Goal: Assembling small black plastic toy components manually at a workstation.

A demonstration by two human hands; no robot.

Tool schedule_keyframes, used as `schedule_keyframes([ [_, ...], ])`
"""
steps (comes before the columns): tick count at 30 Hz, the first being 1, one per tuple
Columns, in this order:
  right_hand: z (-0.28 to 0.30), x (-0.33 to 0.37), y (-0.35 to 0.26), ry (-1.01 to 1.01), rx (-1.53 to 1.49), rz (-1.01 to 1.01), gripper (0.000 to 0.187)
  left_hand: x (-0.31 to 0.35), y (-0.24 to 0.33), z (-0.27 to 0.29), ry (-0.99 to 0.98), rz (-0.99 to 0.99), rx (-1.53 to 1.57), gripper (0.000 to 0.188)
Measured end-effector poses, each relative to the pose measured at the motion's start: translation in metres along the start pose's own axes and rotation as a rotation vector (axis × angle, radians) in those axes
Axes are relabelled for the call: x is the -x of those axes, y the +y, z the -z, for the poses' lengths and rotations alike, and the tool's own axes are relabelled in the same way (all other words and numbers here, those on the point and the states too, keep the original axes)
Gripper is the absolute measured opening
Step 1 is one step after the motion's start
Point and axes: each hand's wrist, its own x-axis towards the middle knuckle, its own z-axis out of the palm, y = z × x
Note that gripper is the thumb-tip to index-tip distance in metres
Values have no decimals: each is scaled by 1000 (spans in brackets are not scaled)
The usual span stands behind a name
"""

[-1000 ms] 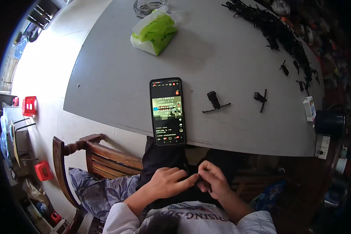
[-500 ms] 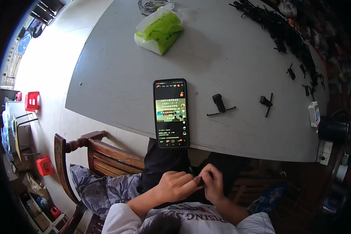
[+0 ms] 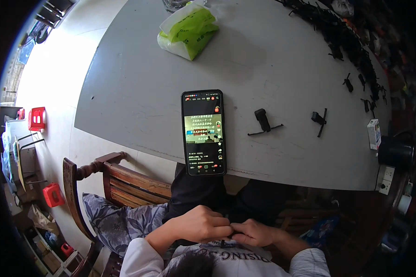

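Note:
My left hand (image 3: 201,224) and my right hand (image 3: 255,232) meet above my lap, fingers bent and closed. Between the fingertips they pinch a small black part (image 3: 223,242); only dark slivers of it show, and the fingers hide its shape. Beyond them a phone (image 3: 203,133) with a lit screen lies at the table's near edge. To its right on the table rest a black T-shaped piece (image 3: 262,121) with thin arms and a similar, smaller black piece (image 3: 318,118). Neither hand touches these.
A grey table (image 3: 148,87) spans the view ahead. On it are a green and white plastic bag (image 3: 189,31), a heap of black parts (image 3: 339,34) at far right, and a small white box (image 3: 374,134). A wooden bench (image 3: 136,184) with a patterned cushion (image 3: 104,221) stands left.
Both hands have drawn lower, closer to my shirt. My right hand has turned from upright to lying sideways, its fingers now pointing left at my left hand. The view shifted slightly.

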Motion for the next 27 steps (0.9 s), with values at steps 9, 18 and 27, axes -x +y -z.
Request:
schedule_keyframes([
  [9, 2, -5, 1, 544, 353, 35, 25, 13, -11, -6, 311, 230, -12, 20],
  [18, 2, -28, -9, 796, 619, 451, 45, 5, -6, -22, 659, 438, 375, 12],
  [27, -5, -24, 6, 776, 146, 525, 21, -1, -3, -25, 665, 354, 523, 21],
])
